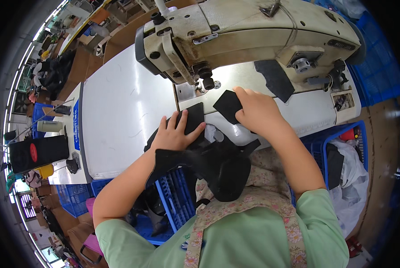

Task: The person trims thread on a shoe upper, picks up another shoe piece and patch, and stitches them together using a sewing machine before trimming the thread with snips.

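Observation:
My left hand (175,131) lies flat with fingers spread on a large black fabric piece (224,172). That piece hangs over the table's front edge into my lap. My right hand (259,109) pinches a small black angular piece (227,106) between thumb and fingers, just right of the large one; the two appear apart. Beyond both hands stands a cream sewing machine (249,38), its needle area (200,87) a short way ahead of the pieces. Another black cut piece (276,80) lies on the machine bed under the arm.
The white sewing table (115,116) stretches left, with a black box (39,154) beyond its end. A blue crate (347,147) holding plastic bags stands at the right. Another blue crate (175,192) sits below the front edge. A metal fitting (343,102) is at the bed's right end.

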A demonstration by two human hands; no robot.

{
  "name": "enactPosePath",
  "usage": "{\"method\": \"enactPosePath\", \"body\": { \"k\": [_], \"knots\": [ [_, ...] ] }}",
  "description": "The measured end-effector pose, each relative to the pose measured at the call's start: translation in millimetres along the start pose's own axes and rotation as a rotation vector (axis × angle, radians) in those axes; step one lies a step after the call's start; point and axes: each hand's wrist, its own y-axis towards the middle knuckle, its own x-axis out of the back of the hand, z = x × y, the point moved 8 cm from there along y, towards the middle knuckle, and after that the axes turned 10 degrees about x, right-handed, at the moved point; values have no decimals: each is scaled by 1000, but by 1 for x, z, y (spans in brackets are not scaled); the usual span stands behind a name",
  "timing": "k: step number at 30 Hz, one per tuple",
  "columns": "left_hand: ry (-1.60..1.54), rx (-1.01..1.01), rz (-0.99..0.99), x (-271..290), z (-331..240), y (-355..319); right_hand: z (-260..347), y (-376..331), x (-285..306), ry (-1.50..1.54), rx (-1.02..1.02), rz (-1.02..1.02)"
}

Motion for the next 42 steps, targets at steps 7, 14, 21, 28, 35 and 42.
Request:
{"method": "enactPosePath", "body": {
  "k": [7,14,21,28,35,42],
  "knots": [
    [-20,-171,-178,-5,-19,8,23,-4,-3,-202,288,-377],
    [-6,-149,-219,2,-6,29,22,0,-16,-28,320,-192],
    [-117,-91,-269,-8,-2,31,20,12,-23,-131,395,-261],
    [-267,-43,-362,-24,5,24,22,25,-21,-104,521,-305],
    [-275,-55,-275,-35,7,23,33,31,-25,-87,607,-199],
    [-325,-52,-255,-34,8,24,34,33,-25,-39,647,-208]
  ]
}}
